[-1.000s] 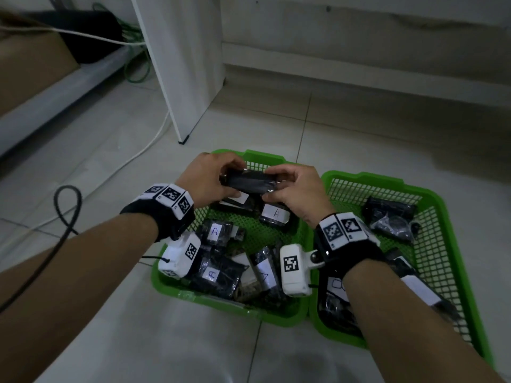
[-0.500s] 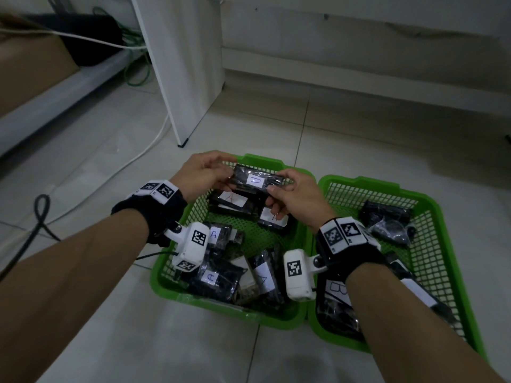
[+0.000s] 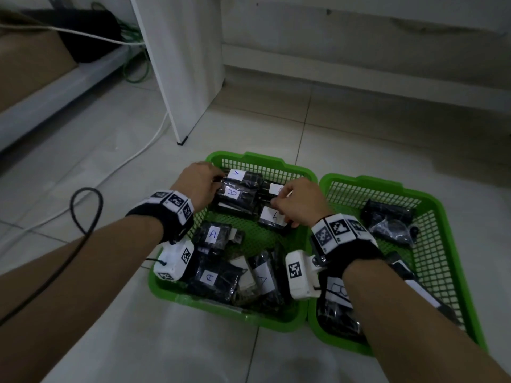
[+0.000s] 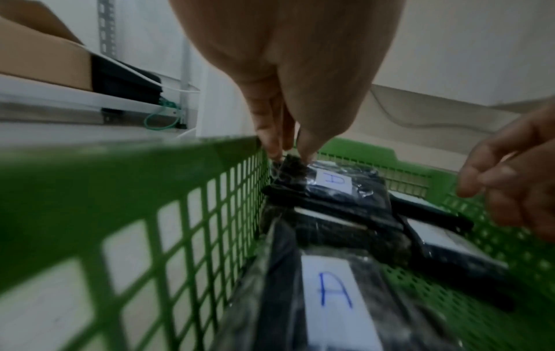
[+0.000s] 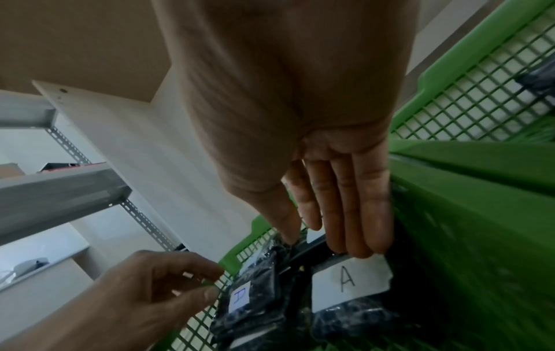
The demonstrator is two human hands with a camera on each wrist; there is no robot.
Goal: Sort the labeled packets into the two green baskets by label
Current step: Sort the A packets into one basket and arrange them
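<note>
In the left basket (image 3: 301, 172), left fingers (image 4: 271, 142) pinch a black A-labelled packet (image 3: 235, 193); right fingers (image 5: 354, 213) straight.

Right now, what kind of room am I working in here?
Probably a storeroom or workshop corner, not a home. The two green baskets sit on a tiled floor, beside slotted-angle metal shelving that holds a cardboard box, with loose cables trailing along the wall.
</note>
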